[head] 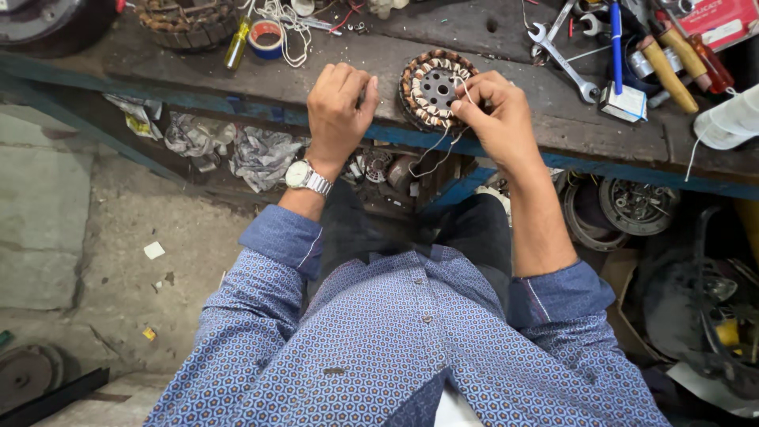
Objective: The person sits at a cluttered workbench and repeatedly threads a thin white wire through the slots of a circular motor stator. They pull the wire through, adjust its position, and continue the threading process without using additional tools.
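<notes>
A round motor stator with copper windings lies near the front edge of a worn wooden workbench. My right hand rests against the stator's right side and pinches a thin white thread that loops down below the bench edge. My left hand, with a silver wristwatch on the wrist, is curled just left of the stator; whether it grips the thread is hidden. Blue patterned sleeves cover both arms.
Spanners, a blue-handled tool, yellow-handled screwdrivers and a red box lie at the back right. A tape roll, white cord and another stator sit at the back left. Motor parts and crumpled paper lie under the bench.
</notes>
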